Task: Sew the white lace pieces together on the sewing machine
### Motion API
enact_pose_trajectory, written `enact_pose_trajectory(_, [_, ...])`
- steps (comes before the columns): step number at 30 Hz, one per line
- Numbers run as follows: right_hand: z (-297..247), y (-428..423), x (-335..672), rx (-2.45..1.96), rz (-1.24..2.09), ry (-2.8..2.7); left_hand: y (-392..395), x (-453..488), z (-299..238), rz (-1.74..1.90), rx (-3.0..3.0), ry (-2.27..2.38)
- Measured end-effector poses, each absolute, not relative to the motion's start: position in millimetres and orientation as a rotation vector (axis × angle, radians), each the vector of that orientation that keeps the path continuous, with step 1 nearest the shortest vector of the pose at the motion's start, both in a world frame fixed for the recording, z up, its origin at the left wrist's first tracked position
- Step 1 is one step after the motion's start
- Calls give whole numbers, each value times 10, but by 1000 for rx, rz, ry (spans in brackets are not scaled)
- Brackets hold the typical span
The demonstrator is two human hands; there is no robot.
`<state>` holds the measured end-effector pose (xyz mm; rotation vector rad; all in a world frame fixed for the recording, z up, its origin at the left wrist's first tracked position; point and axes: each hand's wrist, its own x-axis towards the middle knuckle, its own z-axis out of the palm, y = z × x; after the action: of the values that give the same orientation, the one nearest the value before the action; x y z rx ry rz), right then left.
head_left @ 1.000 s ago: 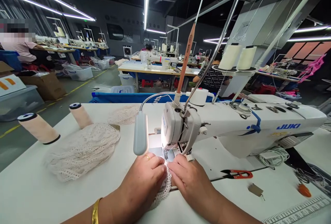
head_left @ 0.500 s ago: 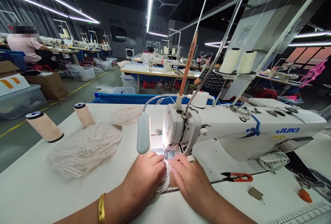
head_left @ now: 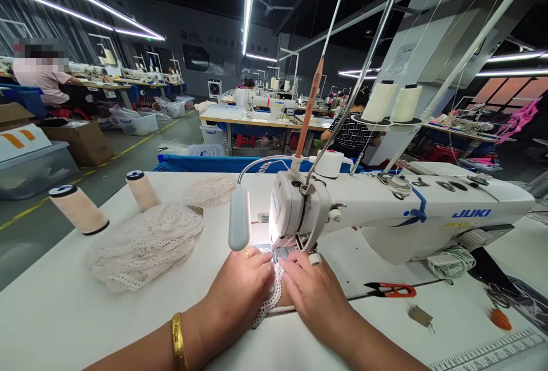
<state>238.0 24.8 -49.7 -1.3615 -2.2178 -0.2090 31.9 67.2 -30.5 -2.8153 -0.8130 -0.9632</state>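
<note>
A strip of white lace trim (head_left: 270, 303) runs up between my hands to the needle area of the white JUKI sewing machine (head_left: 363, 200). My left hand (head_left: 242, 282), fingers curled, grips the lace from its left side, close to the presser foot. On the other side, the fingers of my right hand (head_left: 317, 288) press together at the lace edge beside the foot. The needle and the fingertips' exact hold are partly hidden under the machine head. A grey lamp (head_left: 240, 220) shines just above my left hand.
Left of the machine lie a heap of lace (head_left: 148, 245) and two peach thread cones (head_left: 79, 209). Red-handled thread snips (head_left: 391, 290), a small brown tag (head_left: 421, 316) and a clear ruler (head_left: 496, 351) lie at right. Several co-workers sit at tables beyond.
The lace between my hands has moved slightly up toward the needle, with less of its tail showing. Both hands keep their places beside the presser foot. The view has shifted a little.
</note>
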Motion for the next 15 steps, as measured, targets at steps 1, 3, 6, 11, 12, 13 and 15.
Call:
enact_pose_trajectory(1, [-490, 250, 2380, -1367, -212, -2222, 680, 320, -306, -969, -2814, -812])
enact_pose_trajectory(3, [-475, 251, 2381, -1386, -206, -2240, 691, 324, -305, -974, -2812, -824])
enact_pose_trajectory(6, [-457, 242, 2384, -1418, -177, -2268, 686, 321, -293, -978, -2822, -870])
enact_pose_trajectory(11, [-442, 233, 2381, -1404, -131, -2254, 654, 270, -227, -936, -2906, -993])
enact_pose_trajectory(12, [-438, 234, 2378, -1395, -128, -2248, 654, 258, -212, -919, -2911, -1056])
enact_pose_trajectory(13, [-434, 236, 2376, -1388, -124, -2242, 657, 248, -198, -911, -2903, -1132])
enact_pose_trajectory(15, [-426, 236, 2370, -1386, -119, -2235, 673, 247, -181, -952, -2852, -1280])
